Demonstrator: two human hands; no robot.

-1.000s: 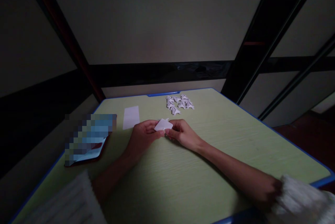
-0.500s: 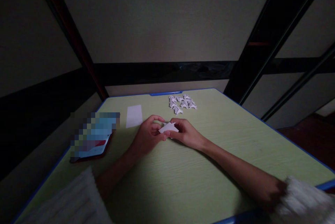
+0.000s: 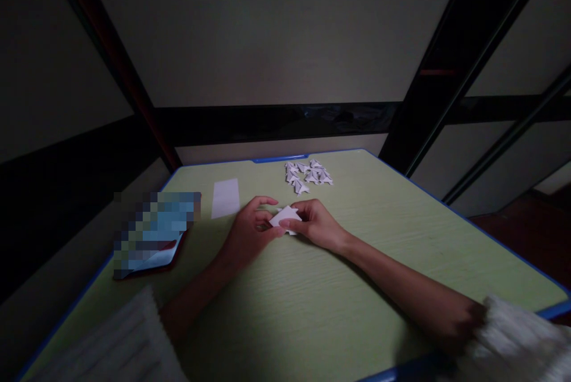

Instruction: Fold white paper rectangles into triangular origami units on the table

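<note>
A small folded piece of white paper point(image 3: 285, 215) is between my two hands above the middle of the table. My right hand point(image 3: 319, 224) pinches it, thumb on the near face and fingers behind. At its left edge, my left hand point(image 3: 254, 224) grips it between thumb and bent fingers, while the index finger reaches out above it. Part of the paper is hidden by the fingers. Beyond my hands lie several folded white paper figures point(image 3: 312, 175), grouped close together, with pointed corners.
A flat white sheet of paper point(image 3: 225, 198) lies left of the figures. At the left edge rests a tablet-like device point(image 3: 160, 233) with a blurred screen and dark red edge. The pale green table point(image 3: 392, 233) has a blue rim, and a wall panel point(image 3: 276, 31) stands behind it.
The folded paper has tilted a little in my fingers, so more of its white face shows. Both hands keep nearly the same place. The whole view has shifted slightly.
</note>
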